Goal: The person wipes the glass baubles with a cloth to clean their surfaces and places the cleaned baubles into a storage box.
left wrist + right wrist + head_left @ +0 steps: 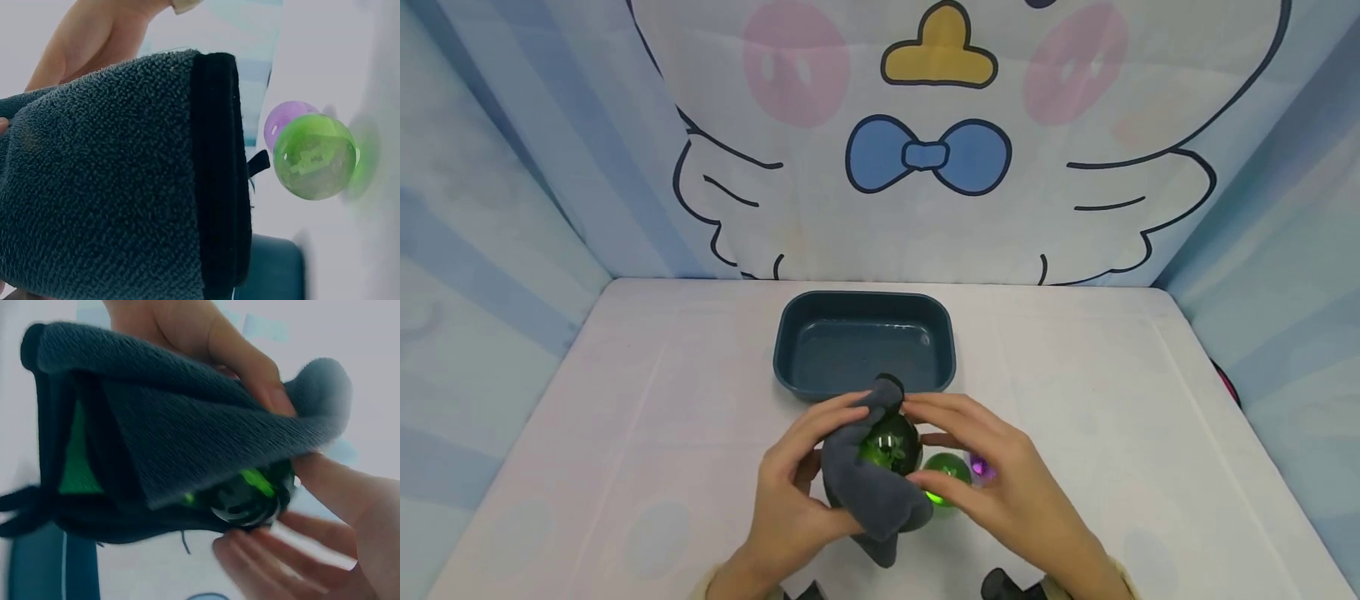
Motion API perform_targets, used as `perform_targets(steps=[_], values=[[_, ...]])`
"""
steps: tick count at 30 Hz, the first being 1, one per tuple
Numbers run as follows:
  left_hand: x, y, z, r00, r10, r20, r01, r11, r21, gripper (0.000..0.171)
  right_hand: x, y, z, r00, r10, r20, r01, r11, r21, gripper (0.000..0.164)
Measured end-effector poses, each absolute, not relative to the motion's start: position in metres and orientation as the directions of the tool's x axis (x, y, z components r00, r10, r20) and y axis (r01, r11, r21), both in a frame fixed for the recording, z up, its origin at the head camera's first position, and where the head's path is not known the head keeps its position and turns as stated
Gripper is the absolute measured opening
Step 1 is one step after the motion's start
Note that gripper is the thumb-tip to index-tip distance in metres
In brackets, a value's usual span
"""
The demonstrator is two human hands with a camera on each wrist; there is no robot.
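Note:
A dark grey towel (880,500) is wrapped partly round a clear green ball (891,446), whose bare side faces right. My left hand (797,475) grips the towel from the left, fingers over its top and thumb low on its front. From the right, my right hand (1000,458) holds the ball between thumb and fingers; in the right wrist view the ball (247,500) pokes out below the towel's fold (206,431). A second green ball (947,475) and a purple ball (981,468) sit on the table behind my right hand, partly hidden in the head view.
Just beyond my hands stands a dark blue rectangular basin (865,342). The white table (662,400) extends to both sides. A printed curtain (925,225) rises at the table's back edge, with striped cloth walls (490,292) left and right.

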State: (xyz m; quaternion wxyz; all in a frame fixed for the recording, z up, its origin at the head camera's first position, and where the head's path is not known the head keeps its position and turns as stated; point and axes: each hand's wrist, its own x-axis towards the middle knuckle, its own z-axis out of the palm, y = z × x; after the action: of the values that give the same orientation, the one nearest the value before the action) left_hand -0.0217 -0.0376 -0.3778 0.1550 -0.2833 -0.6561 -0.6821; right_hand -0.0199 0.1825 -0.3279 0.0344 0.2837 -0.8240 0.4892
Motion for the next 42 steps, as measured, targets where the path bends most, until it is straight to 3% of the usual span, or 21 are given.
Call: perform_targets(steps=[8,12,14,17,22,26,33,42], values=[[-0.0201,-0.0372,-0.3765,-0.817,0.162,0.553,0.539,-0.124,0.833,0.075,-0.0221,0.1858,-0.3272,-0.628,-0.592,0.505,-0.756,0.309,-0.577,0.039],[-0.0190,-0.0364,-0.3773,-0.830,0.155,0.535,0.521,-0.128,0.844,0.072,-0.0256,0.1838,-0.3297,-0.590,-0.587,0.553,-0.791,0.285,-0.542,0.037],[-0.0189,-0.0360,-0.3777,-0.832,0.152,0.534,0.520,-0.123,0.845,0.071,-0.0262,0.1840,-0.3303,-0.600,-0.577,0.554,-0.784,0.288,-0.549,0.038],[-0.0185,-0.0351,-0.3779,-0.832,0.156,0.533,0.521,-0.111,0.846,0.071,-0.0248,0.1841,-0.3303,-0.670,-0.537,0.512,-0.725,0.325,-0.608,0.043],[-0.0185,-0.0328,-0.3790,-0.813,0.187,0.551,0.545,-0.089,0.834,0.074,-0.0189,0.1830,-0.3284,-0.842,-0.423,0.336,-0.495,0.356,-0.793,0.053],[-0.0192,-0.0311,-0.3807,-0.808,0.188,0.559,0.552,-0.093,0.829,0.072,-0.0167,0.1821,-0.3269,-0.896,-0.379,0.230,-0.374,0.369,-0.851,0.050],[-0.0198,-0.0314,-0.3807,-0.824,0.140,0.549,0.542,-0.089,0.836,0.071,-0.0178,0.1817,-0.3250,-0.877,-0.411,0.249,-0.417,0.394,-0.819,0.056],[-0.0184,-0.0327,-0.3776,-0.852,0.123,0.508,0.495,-0.121,0.860,0.071,-0.0205,0.1892,-0.3259,-0.738,-0.550,0.391,-0.647,0.411,-0.642,0.064]])
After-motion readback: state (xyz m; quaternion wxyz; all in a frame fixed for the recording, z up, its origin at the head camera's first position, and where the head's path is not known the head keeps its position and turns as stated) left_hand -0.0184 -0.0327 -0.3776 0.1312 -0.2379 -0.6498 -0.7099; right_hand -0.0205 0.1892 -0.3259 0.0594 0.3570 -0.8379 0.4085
